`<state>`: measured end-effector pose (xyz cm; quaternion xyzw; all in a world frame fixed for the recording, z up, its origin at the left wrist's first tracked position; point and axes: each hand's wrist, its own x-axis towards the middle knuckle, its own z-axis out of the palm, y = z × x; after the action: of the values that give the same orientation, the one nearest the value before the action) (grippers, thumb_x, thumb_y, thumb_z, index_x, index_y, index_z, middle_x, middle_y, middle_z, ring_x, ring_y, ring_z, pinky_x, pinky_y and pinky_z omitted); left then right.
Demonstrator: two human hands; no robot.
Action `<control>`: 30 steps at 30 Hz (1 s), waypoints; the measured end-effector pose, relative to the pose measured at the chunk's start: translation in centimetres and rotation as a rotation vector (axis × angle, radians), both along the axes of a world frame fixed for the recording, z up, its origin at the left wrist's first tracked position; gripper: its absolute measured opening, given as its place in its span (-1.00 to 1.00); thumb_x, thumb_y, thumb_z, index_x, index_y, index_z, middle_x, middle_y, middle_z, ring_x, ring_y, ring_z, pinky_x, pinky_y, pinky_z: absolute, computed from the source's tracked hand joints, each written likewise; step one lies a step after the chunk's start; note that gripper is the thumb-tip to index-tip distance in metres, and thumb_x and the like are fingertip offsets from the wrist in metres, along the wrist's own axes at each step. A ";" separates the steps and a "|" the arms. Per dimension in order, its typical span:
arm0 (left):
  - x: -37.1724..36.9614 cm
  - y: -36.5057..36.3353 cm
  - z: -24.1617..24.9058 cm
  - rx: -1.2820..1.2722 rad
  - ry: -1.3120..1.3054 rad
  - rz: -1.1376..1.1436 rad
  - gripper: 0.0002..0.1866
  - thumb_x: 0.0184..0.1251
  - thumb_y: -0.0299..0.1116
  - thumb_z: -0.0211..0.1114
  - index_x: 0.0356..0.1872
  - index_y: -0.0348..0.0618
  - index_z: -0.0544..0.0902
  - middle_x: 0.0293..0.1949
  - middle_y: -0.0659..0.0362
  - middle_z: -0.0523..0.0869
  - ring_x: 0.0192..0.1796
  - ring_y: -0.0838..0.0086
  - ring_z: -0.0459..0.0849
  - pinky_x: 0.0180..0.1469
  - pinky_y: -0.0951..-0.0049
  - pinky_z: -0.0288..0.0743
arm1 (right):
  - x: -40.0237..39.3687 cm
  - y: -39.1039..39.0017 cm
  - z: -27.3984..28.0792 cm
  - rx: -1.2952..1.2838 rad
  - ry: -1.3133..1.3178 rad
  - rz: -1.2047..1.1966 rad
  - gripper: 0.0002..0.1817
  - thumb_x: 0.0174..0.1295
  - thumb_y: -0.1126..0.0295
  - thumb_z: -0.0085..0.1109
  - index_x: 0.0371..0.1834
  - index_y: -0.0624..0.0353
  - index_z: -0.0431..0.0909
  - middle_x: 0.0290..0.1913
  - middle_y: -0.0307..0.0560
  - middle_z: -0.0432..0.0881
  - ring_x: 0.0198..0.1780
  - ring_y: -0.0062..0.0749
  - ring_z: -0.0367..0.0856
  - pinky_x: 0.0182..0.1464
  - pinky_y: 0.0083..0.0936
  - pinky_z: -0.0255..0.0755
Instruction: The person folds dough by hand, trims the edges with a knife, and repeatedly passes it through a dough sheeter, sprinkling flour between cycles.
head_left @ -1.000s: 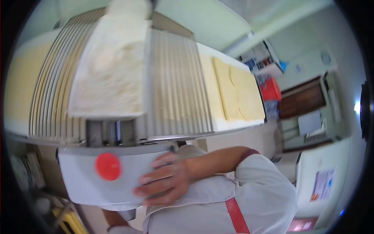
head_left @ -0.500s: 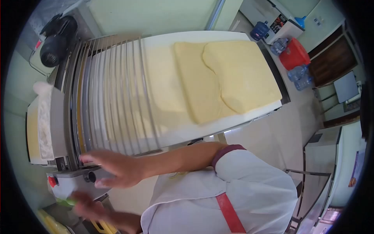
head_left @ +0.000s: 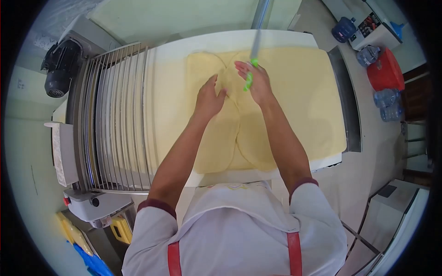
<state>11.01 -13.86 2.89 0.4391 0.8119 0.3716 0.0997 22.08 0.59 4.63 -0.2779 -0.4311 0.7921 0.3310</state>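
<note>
A wide sheet of pale yellow dough point(head_left: 294, 110) lies on the white conveyor belt point(head_left: 168, 76). Its left part is a folded flap point(head_left: 209, 147), whose rounded edge meets the edge of the right part along an uneven seam. Over the left flap, close to the seam, is my left hand point(head_left: 209, 100), open, thumb apart from the fingers and holding nothing. My right hand point(head_left: 261, 86) is above the dough just right of the seam. It grips a knife point(head_left: 249, 81) by its bright green handle, the blurred grey blade pointing away from me.
A metal grille point(head_left: 120, 115) covers the belt's left end, beside a black motor point(head_left: 64, 69). Below it sits a control box point(head_left: 90, 207). A dark metal tray edge point(head_left: 346, 99) bounds the right end. On the floor at right stand a red tub point(head_left: 386, 71) and several water bottles.
Both hands have moved from the machine's controls at left to over the dough. The dough's left end now lies folded in to meet the right flap. My view has turned with the body.
</note>
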 end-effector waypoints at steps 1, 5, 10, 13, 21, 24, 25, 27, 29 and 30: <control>-0.1 1.4 0.2 -0.054 -0.009 0.013 -0.44 0.27 -0.23 0.36 0.22 -0.29 0.46 0.06 -0.06 0.67 0.07 0.22 0.68 0.03 0.28 0.58 | -1.5 1.1 -1.3 0.001 -0.027 0.040 -0.62 0.45 0.27 -0.03 0.07 0.41 0.54 0.04 0.02 0.63 0.11 -0.35 0.57 0.27 -0.39 0.38; -0.9 4.7 1.1 -0.236 -0.271 0.108 -0.41 0.24 -0.20 0.39 0.20 -0.34 0.46 0.03 -0.07 0.67 0.04 0.28 0.68 0.03 0.31 0.58 | -2.9 0.8 -5.5 -0.037 -0.048 0.110 -0.58 0.44 0.29 -0.01 0.20 0.42 0.45 0.15 0.01 0.58 0.22 -0.39 0.48 0.31 -0.46 0.30; -2.6 6.7 -0.8 -0.250 -0.404 0.212 -0.51 0.14 -0.10 0.42 -0.07 -0.29 0.60 -0.25 0.04 0.74 -0.11 0.26 0.73 -0.03 0.26 0.57 | 1.0 -5.9 -3.5 -0.237 0.030 -0.095 -0.57 0.44 0.37 -0.01 0.28 0.40 0.39 0.27 -0.01 0.46 0.23 -0.47 0.41 0.32 -0.50 0.24; -3.2 7.8 1.2 -0.422 -0.446 0.146 -0.63 0.13 -0.06 0.40 -0.35 -0.23 0.65 -0.40 0.07 0.73 -0.22 0.27 0.73 -0.11 0.25 0.57 | 3.5 -9.2 -3.1 -0.333 0.036 -0.095 -0.57 0.42 0.41 0.00 0.30 0.36 0.37 0.30 -0.01 0.42 0.20 -0.46 0.42 0.31 -0.48 0.26; -3.2 8.2 2.0 -0.505 -0.266 0.127 -0.69 0.11 -0.09 0.34 -0.52 -0.15 0.61 -0.47 0.09 0.70 -0.33 0.24 0.70 -0.18 0.23 0.55 | 5.2 0.6 -0.3 0.632 -0.641 0.263 -0.53 0.38 0.49 -0.04 0.37 0.15 0.33 -0.08 0.14 0.63 -0.13 -0.21 0.67 0.00 -0.29 0.49; -3.3 7.8 1.4 -0.433 -0.267 0.131 -0.68 0.13 -0.15 0.37 -0.38 -0.25 0.68 -0.45 0.10 0.71 -0.39 0.37 0.67 -0.25 0.35 0.53 | 4.1 2.2 1.3 0.738 -0.729 0.448 -0.50 0.40 0.46 -0.10 0.43 0.02 0.29 -0.30 0.11 0.63 -0.21 -0.16 0.65 -0.02 -0.23 0.47; -3.3 7.9 1.4 -0.440 -0.288 0.133 -0.68 0.13 -0.15 0.37 -0.38 -0.26 0.68 -0.45 0.11 0.71 -0.39 0.37 0.67 -0.25 0.35 0.53 | 4.0 2.4 1.5 0.725 -0.749 0.483 -0.48 0.40 0.46 -0.11 0.45 -0.04 0.28 -0.31 0.08 0.64 -0.22 -0.14 0.64 -0.03 -0.22 0.46; -3.4 7.9 1.6 -0.459 -0.329 0.144 -0.69 0.14 -0.16 0.37 -0.37 -0.26 0.67 -0.45 0.12 0.71 -0.39 0.37 0.67 -0.24 0.36 0.52 | 3.6 2.4 1.7 0.697 -0.785 0.560 -0.44 0.40 0.47 -0.14 0.48 -0.17 0.25 -0.34 0.02 0.66 -0.25 -0.12 0.64 -0.05 -0.20 0.45; -3.3 7.8 1.5 -0.443 -0.321 0.153 -0.69 0.14 -0.16 0.37 -0.37 -0.25 0.67 -0.46 0.13 0.70 -0.39 0.37 0.66 -0.25 0.36 0.51 | 3.2 2.5 2.4 0.619 -0.857 0.640 -0.42 0.40 0.46 -0.13 0.49 -0.21 0.24 -0.29 0.06 0.67 -0.23 -0.04 0.63 -0.07 -0.17 0.44; -3.3 7.7 1.4 -0.435 -0.315 0.154 -0.70 0.14 -0.16 0.36 -0.37 -0.25 0.67 -0.46 0.13 0.70 -0.39 0.38 0.66 -0.25 0.36 0.51 | 3.0 2.5 2.5 0.578 -0.891 0.677 -0.42 0.40 0.46 -0.13 0.49 -0.23 0.23 -0.26 0.08 0.68 -0.22 0.00 0.63 -0.08 -0.15 0.44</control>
<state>7.74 -6.14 4.27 0.2813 0.8781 0.2587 0.2880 25.04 3.06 7.09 -0.3288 -0.7885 0.5124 -0.0877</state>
